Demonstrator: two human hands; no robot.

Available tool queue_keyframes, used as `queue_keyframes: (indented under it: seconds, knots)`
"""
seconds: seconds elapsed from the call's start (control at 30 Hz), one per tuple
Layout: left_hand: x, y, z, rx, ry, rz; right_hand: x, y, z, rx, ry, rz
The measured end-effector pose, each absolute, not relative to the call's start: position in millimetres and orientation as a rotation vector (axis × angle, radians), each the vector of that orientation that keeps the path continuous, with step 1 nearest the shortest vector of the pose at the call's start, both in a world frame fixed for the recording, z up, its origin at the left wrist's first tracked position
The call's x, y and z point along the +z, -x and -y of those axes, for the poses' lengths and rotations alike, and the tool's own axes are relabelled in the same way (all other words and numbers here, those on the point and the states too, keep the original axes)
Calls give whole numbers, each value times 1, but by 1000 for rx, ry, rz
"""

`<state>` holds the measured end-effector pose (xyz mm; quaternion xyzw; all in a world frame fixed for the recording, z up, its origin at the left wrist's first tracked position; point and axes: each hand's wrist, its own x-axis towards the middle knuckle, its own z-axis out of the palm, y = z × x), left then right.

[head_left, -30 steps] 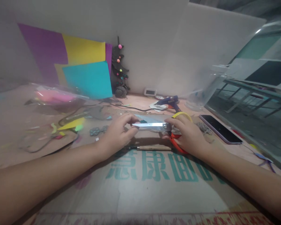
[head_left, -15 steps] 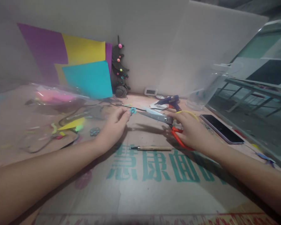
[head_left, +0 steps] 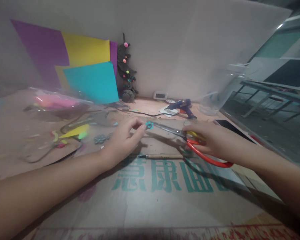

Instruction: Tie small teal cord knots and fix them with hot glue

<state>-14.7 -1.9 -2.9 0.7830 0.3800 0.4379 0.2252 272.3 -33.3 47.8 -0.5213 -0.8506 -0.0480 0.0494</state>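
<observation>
Between thumb and fingertips, my left hand (head_left: 125, 138) pinches a small teal flower-shaped cutout (head_left: 149, 125) with a hole in its middle. My right hand (head_left: 210, 136) is closed on the handles of a pair of scissors (head_left: 201, 156), one loop red and the other yellow. Their metal blades point left, and the tips reach the edge of the cutout; whether they touch it I cannot tell. Below the hands, a wooden-handled craft knife (head_left: 162, 156) lies across the lettered covering. A grey-blue flower-like piece (head_left: 100, 138) rests left of my left hand.
A blue glue gun (head_left: 182, 106) and a small white digital display (head_left: 160, 95) sit at the back. Coloured sheets (head_left: 91, 81) lean on the wall beside a dark decorated ornament (head_left: 127, 70). A phone (head_left: 231, 129) lies partly behind my right hand; a clear jug (head_left: 213, 96) stands back right.
My left hand and the cutout have shifted slightly right. The scissors' blades have come closer together, with their tips now at the cutout, and the red loop has swung lower and outward.
</observation>
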Motion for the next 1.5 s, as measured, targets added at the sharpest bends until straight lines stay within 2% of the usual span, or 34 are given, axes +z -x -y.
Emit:
queue_keyframes:
  seconds: [0.13, 0.23, 0.73, 1.03, 1.33, 1.5]
  knots:
    - [-1, 15, 8, 1253, -2286, -979, 45, -268, 40, 114, 1378, 2728]
    - [0, 15, 8, 1225, -2295, -986, 47, -260, 50, 240, 1393, 2803]
    - [1, 11, 4, 1059, -2274, -1029, 56, -257, 66, -48, 1383, 2929]
    - [3, 10, 5, 1068, -2281, -1036, 46, -231, 37, 322, 1395, 2349]
    - [1, 12, 4, 1054, -2245, -1031, 27, -193, 11, 1051, 1345, 1957]
    - [3, 10, 4, 1033, -2265, -1059, 20, -196, 10, 1104, 1332, 1874]
